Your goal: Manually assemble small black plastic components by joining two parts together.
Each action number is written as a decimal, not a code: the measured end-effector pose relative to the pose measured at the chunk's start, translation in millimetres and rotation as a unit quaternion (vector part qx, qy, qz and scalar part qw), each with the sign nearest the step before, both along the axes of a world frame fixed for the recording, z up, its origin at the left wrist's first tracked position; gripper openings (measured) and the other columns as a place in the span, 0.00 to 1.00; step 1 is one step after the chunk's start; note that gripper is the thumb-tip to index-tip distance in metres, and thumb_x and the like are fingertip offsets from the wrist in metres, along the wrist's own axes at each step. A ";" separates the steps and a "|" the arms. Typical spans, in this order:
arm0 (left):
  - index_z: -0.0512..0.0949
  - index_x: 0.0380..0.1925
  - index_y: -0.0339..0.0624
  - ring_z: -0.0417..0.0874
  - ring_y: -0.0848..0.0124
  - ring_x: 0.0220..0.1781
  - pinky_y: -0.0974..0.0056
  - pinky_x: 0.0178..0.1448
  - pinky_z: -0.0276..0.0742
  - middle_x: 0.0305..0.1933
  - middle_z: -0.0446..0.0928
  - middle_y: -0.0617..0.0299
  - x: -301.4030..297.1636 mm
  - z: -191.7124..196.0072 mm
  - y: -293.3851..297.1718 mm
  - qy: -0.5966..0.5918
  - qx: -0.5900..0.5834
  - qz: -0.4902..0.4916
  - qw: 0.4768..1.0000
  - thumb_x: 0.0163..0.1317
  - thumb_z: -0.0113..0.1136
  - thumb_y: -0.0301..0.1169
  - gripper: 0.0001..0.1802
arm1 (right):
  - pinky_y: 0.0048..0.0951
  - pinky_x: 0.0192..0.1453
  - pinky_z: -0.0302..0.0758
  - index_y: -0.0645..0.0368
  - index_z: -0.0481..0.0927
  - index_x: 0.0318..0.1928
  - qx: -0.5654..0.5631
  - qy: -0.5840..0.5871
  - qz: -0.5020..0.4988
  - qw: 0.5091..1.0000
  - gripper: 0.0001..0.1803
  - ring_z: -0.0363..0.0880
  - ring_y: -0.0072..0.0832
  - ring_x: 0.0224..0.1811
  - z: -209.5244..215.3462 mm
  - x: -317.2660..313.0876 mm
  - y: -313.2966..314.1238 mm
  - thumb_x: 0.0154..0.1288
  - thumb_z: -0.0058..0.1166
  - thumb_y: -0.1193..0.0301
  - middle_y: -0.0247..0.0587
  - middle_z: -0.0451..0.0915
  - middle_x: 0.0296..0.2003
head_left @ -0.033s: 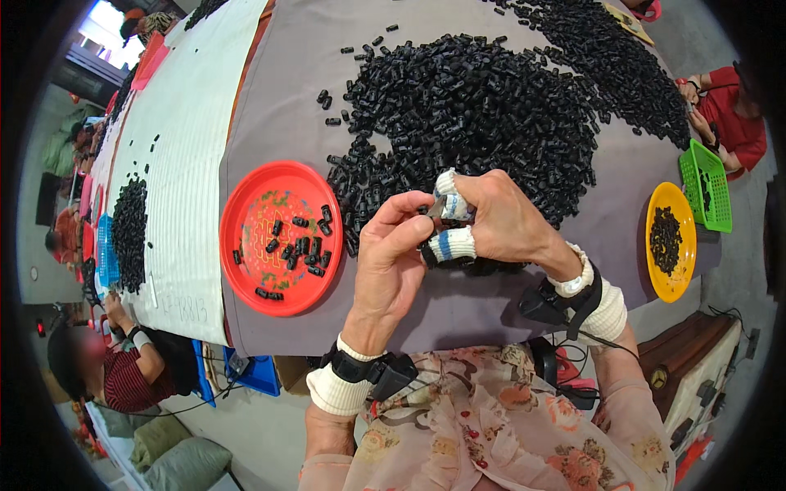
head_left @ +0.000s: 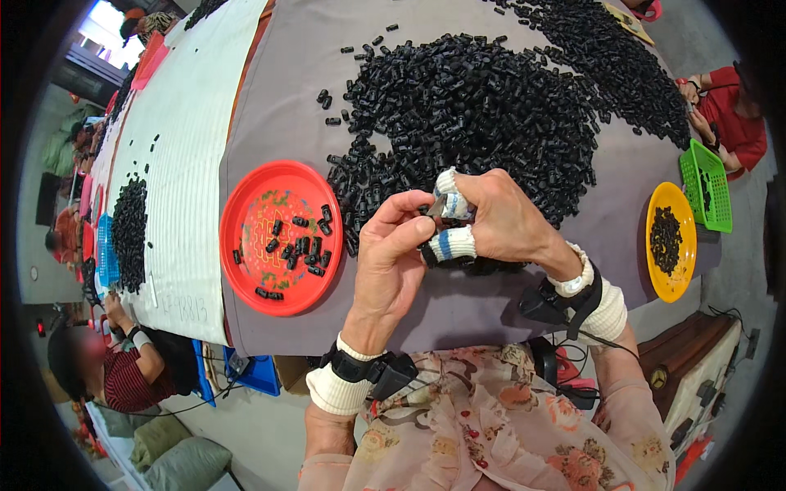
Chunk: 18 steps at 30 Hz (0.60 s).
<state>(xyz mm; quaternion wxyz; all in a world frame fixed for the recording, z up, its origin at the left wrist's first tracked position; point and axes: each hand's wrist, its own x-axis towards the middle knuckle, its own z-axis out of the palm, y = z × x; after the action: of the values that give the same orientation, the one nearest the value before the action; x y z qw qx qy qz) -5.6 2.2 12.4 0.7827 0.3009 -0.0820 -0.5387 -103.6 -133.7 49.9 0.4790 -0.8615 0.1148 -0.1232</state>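
Black plastic piece [head_left: 429,254] sits pinched between left hand [head_left: 393,262] and taped-fingered right hand [head_left: 499,221], mid-frame. Red plate [head_left: 246,204] lies just left; the black heap [head_left: 475,106] crowds above, bare grey cloth [head_left: 458,307] below.

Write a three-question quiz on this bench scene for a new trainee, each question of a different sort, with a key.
1. True or false: the red plate holds more black pieces than the orange plate.
2. Which lies nearest the right hand? A. the green basket B. the big heap of black pieces C. the blue tray
3. Fill in: the white bands wrapped on the right hand's fingers carry a stripe coloured ____.

Key
1. False: the red plate has only a scattered few, while the orange plate has a dense pile.
2. B: the heap lies just beyond the right hand and the left hand, which meet on a small piece.
3. Blue.
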 end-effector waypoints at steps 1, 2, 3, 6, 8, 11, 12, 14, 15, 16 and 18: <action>0.73 0.44 0.34 0.75 0.76 0.40 0.70 0.50 0.71 0.37 0.74 0.63 1.5 0.5 -2.6 -0.022 0.007 -0.001 1.000 0.54 0.56 0.19 0.15 | 0.33 0.23 0.68 0.64 0.73 0.25 -0.001 -0.001 -0.001 1.000 0.20 0.75 0.40 0.19 -1.7 1.1 -1.5 0.42 0.66 0.62 0.46 0.74 0.18; 0.73 0.44 0.34 0.75 0.76 0.40 0.70 0.50 0.71 0.37 0.74 0.63 2.3 1.6 -4.7 -0.023 0.006 -0.002 1.000 0.54 0.56 0.19 0.15 | 0.33 0.23 0.68 0.64 0.73 0.25 0.008 -0.012 -0.005 1.000 0.20 0.76 0.39 0.19 -4.8 2.4 -3.0 0.41 0.67 0.61 0.46 0.75 0.18; 0.73 0.44 0.34 0.74 0.76 0.40 0.70 0.49 0.71 0.36 0.73 0.64 1.8 3.3 -5.3 -0.035 0.015 0.003 0.999 0.52 0.56 0.19 0.16 | 0.32 0.23 0.68 0.64 0.73 0.25 0.019 -0.022 -0.008 1.000 0.20 0.76 0.38 0.19 -6.8 2.7 -3.2 0.41 0.67 0.61 0.45 0.75 0.18; 0.73 0.43 0.34 0.74 0.77 0.39 0.70 0.49 0.71 0.36 0.73 0.64 1.1 4.2 -5.4 -0.052 0.023 0.009 0.998 0.52 0.56 0.18 0.16 | 0.32 0.23 0.68 0.64 0.73 0.24 0.009 -0.017 -0.006 1.000 0.21 0.75 0.37 0.18 -8.4 3.9 -3.8 0.40 0.67 0.61 0.44 0.75 0.18; 0.74 0.43 0.34 0.74 0.77 0.39 0.70 0.49 0.71 0.37 0.73 0.63 0.6 4.8 -4.6 -0.055 0.022 0.012 0.998 0.52 0.56 0.18 0.15 | 0.32 0.23 0.68 0.64 0.73 0.24 0.009 -0.016 -0.007 1.000 0.20 0.75 0.37 0.18 -8.9 3.8 -3.1 0.41 0.67 0.61 0.44 0.75 0.18; 0.74 0.43 0.34 0.75 0.76 0.40 0.70 0.49 0.72 0.38 0.75 0.63 1.0 3.4 -4.9 -0.033 0.025 0.010 0.999 0.56 0.54 0.20 0.13 | 0.32 0.24 0.68 0.64 0.72 0.24 0.007 0.006 -0.003 1.000 0.21 0.75 0.37 0.18 -6.5 3.6 -4.2 0.41 0.67 0.61 0.45 0.75 0.18; 0.74 0.44 0.34 0.75 0.76 0.40 0.69 0.49 0.72 0.38 0.75 0.62 1.6 0.0 -4.9 -0.023 0.019 0.010 1.000 0.58 0.53 0.22 0.13 | 0.33 0.24 0.69 0.64 0.72 0.24 0.006 0.026 0.000 1.000 0.21 0.75 0.38 0.19 -4.5 3.6 -4.6 0.41 0.66 0.61 0.45 0.75 0.18; 0.73 0.44 0.34 0.76 0.76 0.40 0.69 0.49 0.73 0.39 0.76 0.62 2.2 -1.3 -4.7 -0.012 0.012 0.011 1.000 0.60 0.52 0.23 0.12 | 0.33 0.24 0.69 0.64 0.72 0.24 0.005 0.022 0.006 1.000 0.21 0.75 0.38 0.19 -3.2 4.5 -4.9 0.41 0.66 0.60 0.45 0.75 0.18; 0.73 0.45 0.34 0.76 0.75 0.40 0.68 0.49 0.74 0.39 0.76 0.61 2.1 -0.9 -4.5 -0.014 0.008 0.009 1.000 0.61 0.52 0.25 0.12 | 0.33 0.25 0.69 0.64 0.72 0.24 0.003 0.017 0.012 1.000 0.21 0.75 0.38 0.19 -3.1 4.5 -5.2 0.42 0.66 0.59 0.45 0.74 0.18; 0.73 0.45 0.34 0.77 0.75 0.41 0.67 0.48 0.75 0.39 0.76 0.61 1.9 -0.5 -4.3 -0.015 0.005 0.006 1.000 0.62 0.52 0.27 0.12 | 0.33 0.25 0.69 0.64 0.72 0.24 0.003 0.017 0.012 1.000 0.21 0.75 0.38 0.19 -3.4 4.7 -5.7 0.42 0.66 0.59 0.45 0.74 0.18; 0.73 0.45 0.34 0.77 0.75 0.41 0.67 0.48 0.75 0.40 0.76 0.60 1.2 1.5 -4.6 -0.018 -0.003 0.002 1.000 0.62 0.52 0.27 0.12 | 0.34 0.25 0.69 0.65 0.72 0.24 -0.034 0.016 0.023 0.999 0.22 0.75 0.39 0.19 -4.5 5.2 -6.9 0.43 0.65 0.58 0.45 0.74 0.17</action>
<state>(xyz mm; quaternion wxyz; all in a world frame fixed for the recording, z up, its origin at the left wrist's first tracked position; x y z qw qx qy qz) -4.5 -2.4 13.9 0.7832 0.3080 -0.0972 -0.5313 -98.4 -140.7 45.4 0.4499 -0.8817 0.0987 -0.1022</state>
